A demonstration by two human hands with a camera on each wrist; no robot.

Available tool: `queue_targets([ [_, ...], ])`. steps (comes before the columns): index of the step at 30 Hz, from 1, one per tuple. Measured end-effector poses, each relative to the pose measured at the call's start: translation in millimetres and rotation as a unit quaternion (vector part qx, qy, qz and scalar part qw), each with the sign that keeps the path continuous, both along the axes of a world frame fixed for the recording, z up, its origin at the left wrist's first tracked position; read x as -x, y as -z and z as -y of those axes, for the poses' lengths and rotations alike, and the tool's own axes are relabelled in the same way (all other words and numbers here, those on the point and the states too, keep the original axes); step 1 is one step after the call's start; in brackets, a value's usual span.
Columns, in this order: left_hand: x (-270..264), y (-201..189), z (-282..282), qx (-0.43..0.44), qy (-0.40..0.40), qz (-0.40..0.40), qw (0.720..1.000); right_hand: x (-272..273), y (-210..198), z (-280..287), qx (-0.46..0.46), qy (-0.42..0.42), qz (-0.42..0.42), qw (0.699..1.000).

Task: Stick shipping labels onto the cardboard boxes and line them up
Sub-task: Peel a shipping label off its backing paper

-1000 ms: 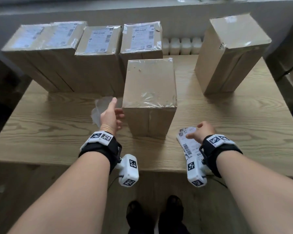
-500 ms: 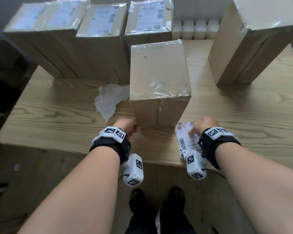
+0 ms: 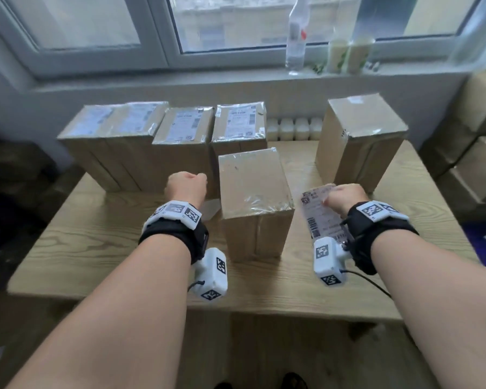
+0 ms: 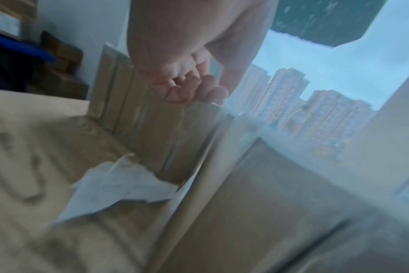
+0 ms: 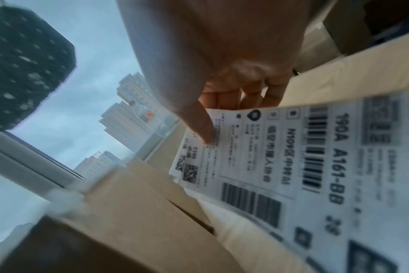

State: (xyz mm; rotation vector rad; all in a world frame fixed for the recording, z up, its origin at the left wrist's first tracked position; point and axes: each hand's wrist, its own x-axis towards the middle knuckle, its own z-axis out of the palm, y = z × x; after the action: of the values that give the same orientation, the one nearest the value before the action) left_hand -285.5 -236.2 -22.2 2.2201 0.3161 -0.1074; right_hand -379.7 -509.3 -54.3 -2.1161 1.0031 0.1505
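An unlabelled cardboard box (image 3: 253,192) with clear tape on top stands mid-table. Behind it to the left, a row of several boxes (image 3: 185,127) carries white labels on top. Another bare box (image 3: 359,136) stands at the back right. My right hand (image 3: 345,197) pinches a shipping label (image 3: 320,217) between thumb and fingers, just right of the middle box; the printed barcodes of the label (image 5: 292,166) face the right wrist camera. My left hand (image 3: 185,186) hovers as a fist left of the middle box, its fingers (image 4: 192,88) curled on nothing.
A torn white backing sheet (image 4: 119,184) lies on the wooden table (image 3: 96,248) left of the middle box. A bottle (image 3: 295,37) and cups stand on the windowsill. More cartons (image 3: 474,164) are stacked off the table's right side.
My right hand has lifted the label off the table's front edge, up beside the middle box. The left hand rose from the box's base and closed into a fist. My head tilted up.
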Motion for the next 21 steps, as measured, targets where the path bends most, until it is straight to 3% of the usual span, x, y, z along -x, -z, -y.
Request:
queue_targets([
  [2, 2.2, -35.1, 19.4, 0.065, 0.034, 0.057, 0.996, -3.9, -33.6, -2.1, -0.014, -0.002, 0.085, 0.996],
  [5, 9.9, -68.0, 50.4, 0.142, 0.145, 0.038, 0.979, -5.2, -77.7, -15.6, -0.058, -0.064, 0.159, 0.984],
  [9, 19.2, -77.7, 72.4, 0.154, 0.274, -0.036, 0.948, -4.4, -107.5, -37.2, -0.103, -0.144, 0.145, 0.974],
  [16, 21.9, -77.6, 64.9, 0.176, 0.28, -0.093, 0.939, -2.2, -113.6, -51.4, -0.116, -0.165, 0.169, 0.965],
  [21, 23.6, -79.7, 62.3, 0.272, 0.25, -0.119, 0.922, -14.5, -111.2, -53.8, 0.059, -0.1, 0.214, 0.97],
])
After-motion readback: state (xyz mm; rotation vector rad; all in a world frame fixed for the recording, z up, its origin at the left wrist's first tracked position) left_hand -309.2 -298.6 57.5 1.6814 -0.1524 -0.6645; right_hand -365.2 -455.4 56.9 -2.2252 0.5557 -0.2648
